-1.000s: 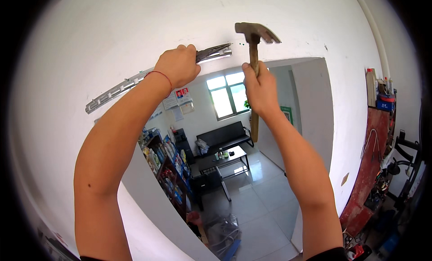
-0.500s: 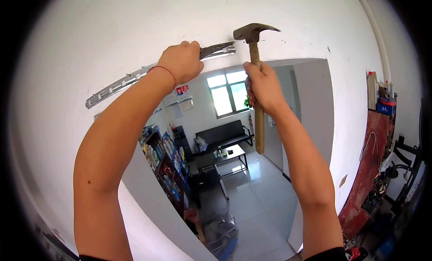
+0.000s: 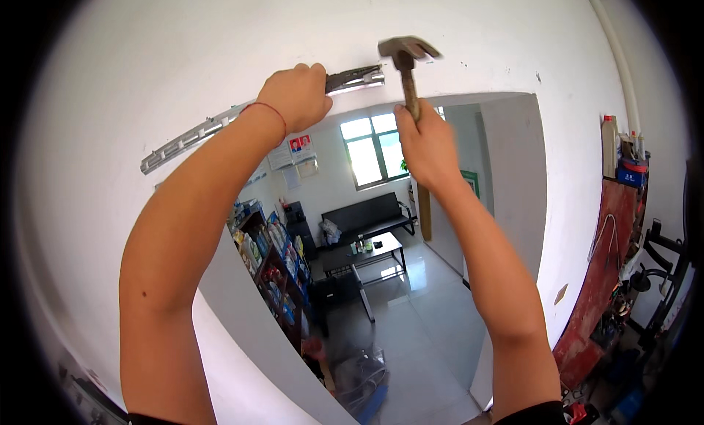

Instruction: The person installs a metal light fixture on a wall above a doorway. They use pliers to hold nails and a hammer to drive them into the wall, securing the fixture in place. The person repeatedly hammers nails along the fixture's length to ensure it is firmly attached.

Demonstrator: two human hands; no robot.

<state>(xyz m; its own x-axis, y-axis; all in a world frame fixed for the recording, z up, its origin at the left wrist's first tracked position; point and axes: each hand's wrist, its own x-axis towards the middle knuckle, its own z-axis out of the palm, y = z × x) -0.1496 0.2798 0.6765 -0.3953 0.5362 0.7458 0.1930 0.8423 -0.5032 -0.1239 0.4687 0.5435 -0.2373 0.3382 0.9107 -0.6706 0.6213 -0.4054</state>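
Raised high, my left hand (image 3: 297, 99) is closed around dark pliers (image 3: 350, 79), whose long jaws point right along a silvery metal rail (image 3: 187, 144). The rail lies against the white wall above the doorway, and my left forearm covers part of it. Whatever the jaw tips grip is too small to make out. My right hand (image 3: 430, 148) grips the wooden handle of a claw hammer (image 3: 403, 52). Its head is just right of the plier tips and the rail's right end, claw toward the right; contact with anything there cannot be told.
Below the rail, the doorway's edge (image 3: 541, 168) frames a room with a black bench (image 3: 367, 216), a low table (image 3: 381, 247) and filled shelves (image 3: 271, 271). At the right stand a red cabinet (image 3: 603, 271) with bottles on top and a pipe (image 3: 616, 58) on the wall.
The hammer head has turned, showing its forked claw more, and shifted slightly left with my right hand. My left hand and the pliers stay almost in place.
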